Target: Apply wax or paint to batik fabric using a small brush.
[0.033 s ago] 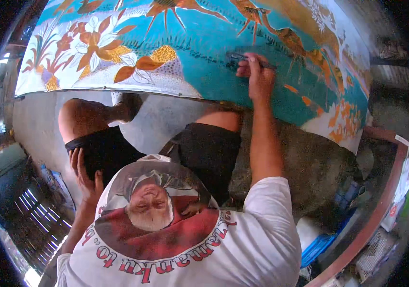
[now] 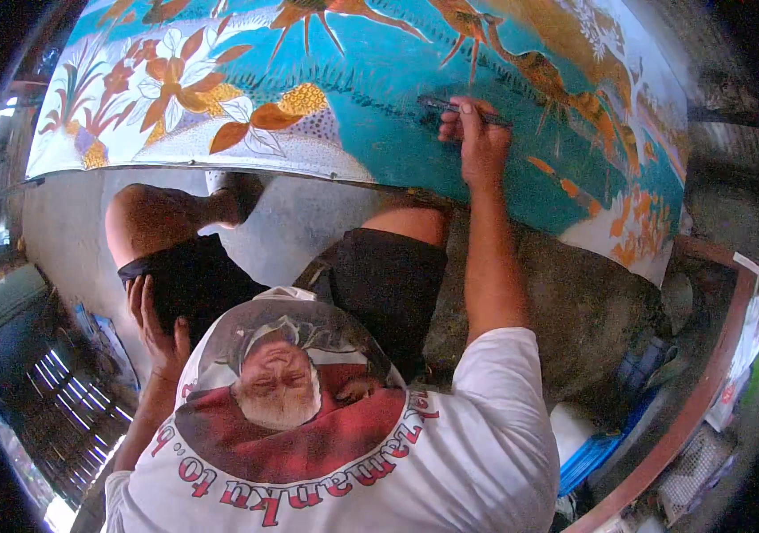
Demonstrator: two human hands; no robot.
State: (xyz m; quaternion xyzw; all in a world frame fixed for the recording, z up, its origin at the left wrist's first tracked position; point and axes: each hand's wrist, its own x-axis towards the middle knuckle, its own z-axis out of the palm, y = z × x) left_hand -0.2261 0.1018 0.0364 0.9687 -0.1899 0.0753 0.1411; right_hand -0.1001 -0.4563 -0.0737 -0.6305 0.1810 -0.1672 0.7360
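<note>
My right hand [image 2: 481,147] pinches a slim dark paintbrush [image 2: 435,104] over a large painted canvas [image 2: 397,147]. The brush slants across the fingers, its tip pointing left at a dark, grassy band on the turquoise area. Whether the bristles touch the surface I cannot tell. Orange-brown birds are painted above and to the right of the brush, and brown and white leaves and flowers fill the left part. My left hand [image 2: 162,338] lies on my left thigh, on the black shorts [image 2: 202,275], fingers stretched out and holding nothing.
The canvas's near edge runs just beyond my knees. Grey floor [image 2: 290,222] shows between my legs. A curved reddish-brown edge [image 2: 708,391] stands at the right, with a blue object [image 2: 588,462] beside it. A dark slatted surface [image 2: 77,400] is at the lower left.
The paintbrush, smeared by motion before, now shows sharply at almost the same spot. My left hand stays on the thigh.
</note>
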